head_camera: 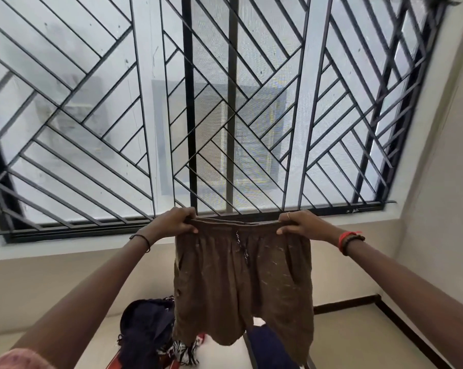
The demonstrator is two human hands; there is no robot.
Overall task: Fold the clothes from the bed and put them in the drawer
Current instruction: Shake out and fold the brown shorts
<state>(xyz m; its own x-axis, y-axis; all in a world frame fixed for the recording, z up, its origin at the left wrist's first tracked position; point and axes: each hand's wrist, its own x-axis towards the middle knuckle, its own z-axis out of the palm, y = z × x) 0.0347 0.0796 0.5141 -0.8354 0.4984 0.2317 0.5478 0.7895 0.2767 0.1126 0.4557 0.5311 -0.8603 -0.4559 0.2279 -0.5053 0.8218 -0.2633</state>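
Observation:
A pair of brown shorts point(241, 283) with a drawstring hangs spread out in front of me, held up by its waistband. My left hand point(172, 222) grips the waistband's left end. My right hand point(302, 225) grips the right end. Both arms are stretched forward. Below the shorts lies a pile of clothes point(150, 328) on the bed point(219, 352): dark navy pieces and a black-and-white patterned one. The shorts hide part of the pile. No drawer is in view.
A large window with a black diagonal metal grille point(225, 115) fills the wall ahead, with a sill point(65, 230) under it. A cream wall point(438, 209) stands at the right, with a dark skirting strip point(358, 302) along the floor.

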